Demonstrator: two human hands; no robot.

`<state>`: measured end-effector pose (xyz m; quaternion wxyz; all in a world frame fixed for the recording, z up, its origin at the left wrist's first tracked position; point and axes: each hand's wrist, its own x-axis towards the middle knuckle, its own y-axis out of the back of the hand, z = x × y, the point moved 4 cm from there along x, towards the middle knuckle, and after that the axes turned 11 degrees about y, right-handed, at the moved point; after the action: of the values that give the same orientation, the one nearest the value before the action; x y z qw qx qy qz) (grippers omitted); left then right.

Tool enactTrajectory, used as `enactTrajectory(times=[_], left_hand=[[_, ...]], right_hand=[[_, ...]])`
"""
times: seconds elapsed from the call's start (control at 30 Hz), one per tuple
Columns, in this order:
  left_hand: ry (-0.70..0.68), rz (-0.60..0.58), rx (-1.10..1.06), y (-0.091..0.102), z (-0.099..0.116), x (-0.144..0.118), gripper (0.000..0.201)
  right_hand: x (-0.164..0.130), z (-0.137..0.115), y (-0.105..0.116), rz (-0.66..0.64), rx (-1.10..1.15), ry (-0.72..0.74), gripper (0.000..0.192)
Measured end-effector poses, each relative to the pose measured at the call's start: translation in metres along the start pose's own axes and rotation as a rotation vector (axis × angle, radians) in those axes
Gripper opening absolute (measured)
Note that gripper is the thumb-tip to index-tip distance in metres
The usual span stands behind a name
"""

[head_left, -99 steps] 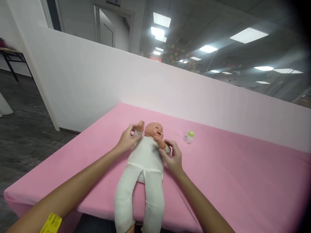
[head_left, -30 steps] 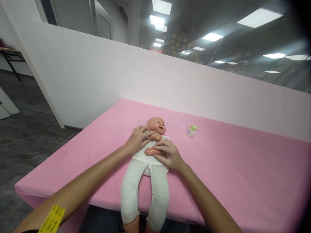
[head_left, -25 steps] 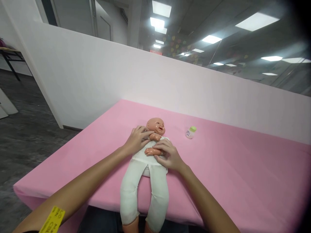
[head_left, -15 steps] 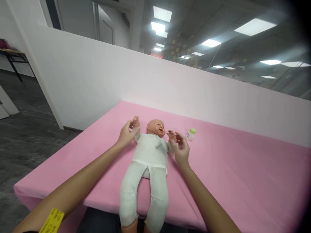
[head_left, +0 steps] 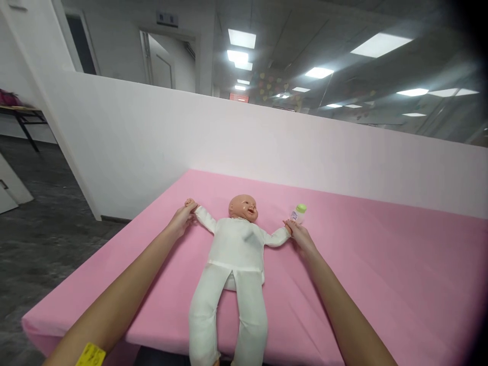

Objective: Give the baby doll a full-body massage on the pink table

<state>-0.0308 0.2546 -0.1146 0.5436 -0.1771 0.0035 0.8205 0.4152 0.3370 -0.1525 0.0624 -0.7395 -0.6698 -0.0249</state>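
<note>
At the far left of the scene, behind a white partition wall [head_left: 152, 142], a dark table [head_left: 23, 114] stands on the grey floor. The pink worktop [head_left: 381, 284] fills the middle and the right of the view. On the left side of it, the left hand [head_left: 182, 219] is closed around the small hand of a baby doll [head_left: 236, 249] and holds that arm stretched out to the left. A yellow tag [head_left: 90, 354] is on the left forearm, near the bottom edge. The doll lies on its back in the middle of the worktop, in a white suit, with the head toward the far side and the legs hanging over the near edge. Its two arms are spread wide apart. On the right, the right hand [head_left: 301, 235] is closed on the doll's other hand and holds it out to the right. Just beyond this hand, a small bottle with a green cap [head_left: 298, 213] is on the worktop, very close to the fingers; I cannot tell if they touch it.
</note>
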Motion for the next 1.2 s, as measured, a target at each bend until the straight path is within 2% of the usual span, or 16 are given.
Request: enactTrajectory(times=[0.13, 0.27, 0.37, 0.47, 0.77, 1.0, 1.1, 1.2], left_hand=[[0.105, -0.040, 0.065, 0.006, 0.005, -0.004, 0.038], [0.151, -0.011, 0.109, 0.009, 0.006, -0.007, 0.040], [0.166, 0.005, 0.121, 0.010, 0.005, -0.006, 0.039], [0.166, -0.008, 0.101, 0.012, 0.002, -0.001, 0.034], [0.057, -0.056, -0.123, 0.004, -0.003, 0.008, 0.007], [-0.019, -0.047, -0.220, 0.004, -0.009, 0.026, 0.017], [-0.055, -0.056, -0.219, 0.005, -0.008, 0.030, 0.021], [-0.032, -0.055, -0.208, 0.005, -0.007, 0.028, 0.024]], right_hand=[[-0.009, -0.016, 0.007, -0.263, -0.157, -0.062, 0.042], [-0.017, -0.025, 0.008, -0.347, -0.163, -0.125, 0.042], [-0.016, -0.024, 0.010, -0.294, -0.141, -0.143, 0.040], [-0.010, -0.018, 0.013, -0.199, -0.080, -0.121, 0.046], [0.009, 0.001, 0.009, -0.038, 0.058, 0.072, 0.063], [0.013, 0.005, 0.009, 0.104, 0.131, 0.134, 0.066], [0.015, 0.009, 0.013, 0.131, 0.151, 0.093, 0.067], [0.015, 0.012, 0.015, 0.120, 0.191, 0.047, 0.066]])
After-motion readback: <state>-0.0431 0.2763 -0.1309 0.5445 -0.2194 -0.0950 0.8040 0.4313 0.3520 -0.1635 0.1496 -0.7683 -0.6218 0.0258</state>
